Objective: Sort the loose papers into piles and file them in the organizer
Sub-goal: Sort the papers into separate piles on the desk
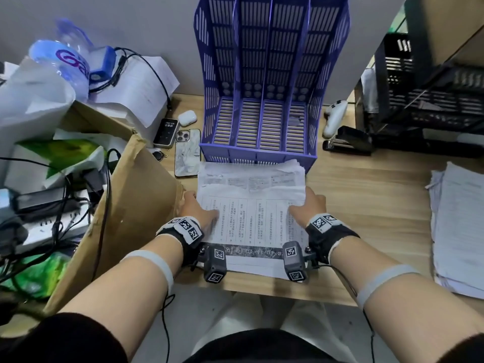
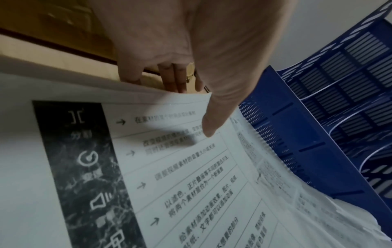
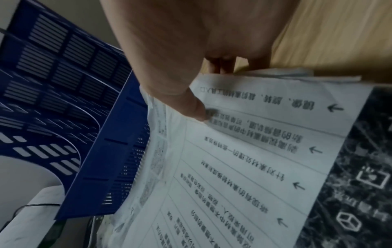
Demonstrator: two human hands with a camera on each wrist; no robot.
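both hands (image 1: 199,209) (image 1: 307,205) hold papers (image 1: 251,205) before the purple organizer (image 1: 269,82)

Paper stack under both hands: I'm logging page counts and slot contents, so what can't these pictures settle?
- Paper stack: sheet count; only the top pages show in every view.
- Left hand and right hand: the fingers go behind the stack's edges.
- Organizer: small object in the rightmost slot, too small in the head view.
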